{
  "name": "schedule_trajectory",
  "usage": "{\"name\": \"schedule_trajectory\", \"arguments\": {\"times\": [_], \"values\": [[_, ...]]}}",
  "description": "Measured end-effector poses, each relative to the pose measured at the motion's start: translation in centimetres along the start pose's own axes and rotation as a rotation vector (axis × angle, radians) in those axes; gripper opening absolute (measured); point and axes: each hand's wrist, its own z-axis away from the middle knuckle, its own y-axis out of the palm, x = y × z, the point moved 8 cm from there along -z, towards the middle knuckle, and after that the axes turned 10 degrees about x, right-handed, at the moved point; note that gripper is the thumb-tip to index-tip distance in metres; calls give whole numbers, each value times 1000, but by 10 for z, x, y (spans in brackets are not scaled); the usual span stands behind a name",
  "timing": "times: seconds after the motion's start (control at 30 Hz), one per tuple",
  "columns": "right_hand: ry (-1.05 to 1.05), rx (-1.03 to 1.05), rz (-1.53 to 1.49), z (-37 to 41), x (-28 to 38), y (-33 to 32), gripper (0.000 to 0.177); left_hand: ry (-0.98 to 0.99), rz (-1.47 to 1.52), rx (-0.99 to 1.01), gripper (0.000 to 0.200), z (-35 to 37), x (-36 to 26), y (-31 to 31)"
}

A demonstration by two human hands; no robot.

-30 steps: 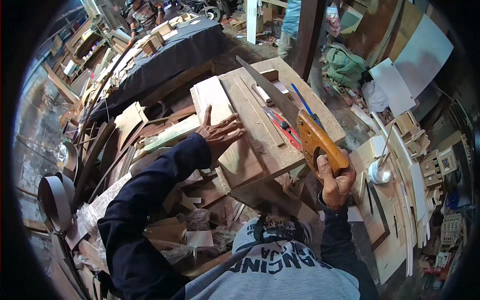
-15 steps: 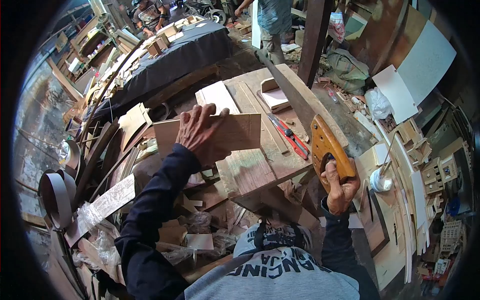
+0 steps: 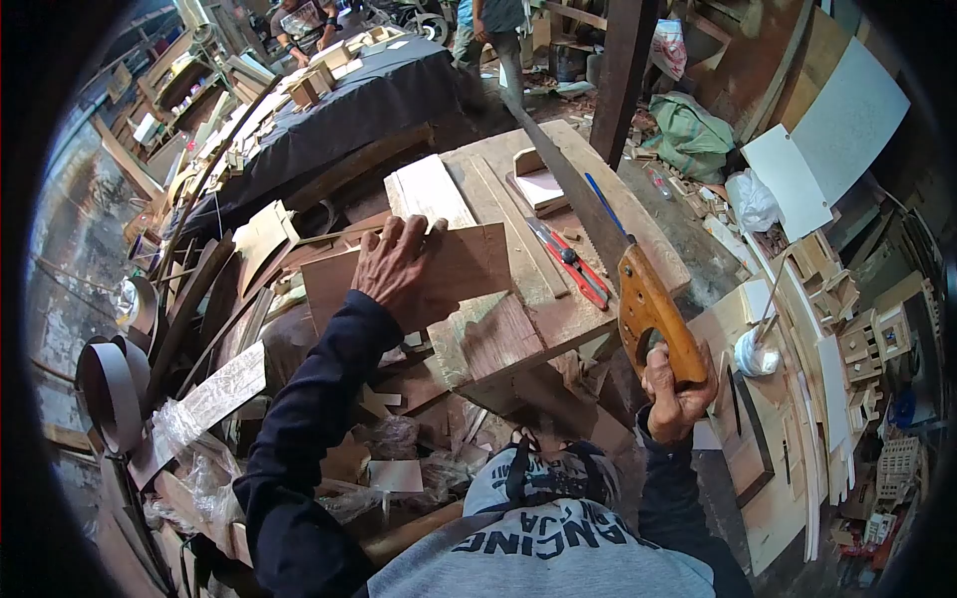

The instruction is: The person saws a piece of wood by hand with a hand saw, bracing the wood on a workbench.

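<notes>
My left hand [image 3: 401, 267] is closed on the upper edge of a flat wooden board [image 3: 474, 261], held tilted over the near left part of the wooden workbench [image 3: 646, 249]. My right hand [image 3: 680, 394] grips the orange-brown wooden handle of a handsaw [image 3: 653, 309]. Its long blade points away from me, over the bench top. Left of the blade lies a red utility knife [image 3: 570, 261], with a small wooden piece with a raised end [image 3: 538, 187] beyond it. A thin blue stick [image 3: 606, 204] shows along the blade's right side.
A dark-covered table [image 3: 369, 110] with wood pieces stands at the back left, a person [image 3: 299, 25] behind it. Another person [image 3: 488, 35] stands beyond the bench. To the right are a post [image 3: 626, 85], a white container [image 3: 758, 354] and stacked strips. Scraps litter the floor.
The board in my left hand has shifted slightly left and down. The saw has moved a little left, uncovering the blue stick. The standing person in the background has moved left.
</notes>
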Motion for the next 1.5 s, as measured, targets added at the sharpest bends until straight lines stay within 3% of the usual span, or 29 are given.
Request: {"name": "schedule_trajectory", "arguments": {"times": [0.1, 0.2, 0.47, 0.57, 0.73, 0.83, 0.87, 1.0, 1.17, 1.37, 1.5], "values": [[-53, -32, 1, 10, 4, -6, 14, -63, 65, -68, 111, 0, -1, -5], [-155, -53, -24, 15, 7, -7, 11, -70, 27, -278, 110, 8, -9, -6], [-215, 9, -17, 30, 20, -22, 13, -113, 39, -93, 108, 11, -21, -11], [-48, -39, -240, 44, 13, -34, 22, -212, 203, -31, 106, 10, -26, -3], [47, 26, -76, 64, 20, -52, 34, -232, 312, 211, 106, -2, -35, 41], [44, 100, -34, 70, 34, -56, 44, -218, 293, 202, 96, -5, -25, 75], [59, 133, -31, 72, 34, -57, 46, -245, 331, 188, 83, -6, -22, 81], [76, 203, 17, 78, 45, -59, 45, -214, 259, 258, 68, -1, -42, 73], [-111, 254, 119, 78, 69, -56, 45, -353, 319, 213, 73, 3, -54, 77], [-88, 283, 126, 85, 73, -52, 44, -452, 279, 238, 71, 6, -67, 59], [-64, 293, 119, 88, 72, -50, 45, -375, 241, 124, 73, 1, -52, 94]]}}
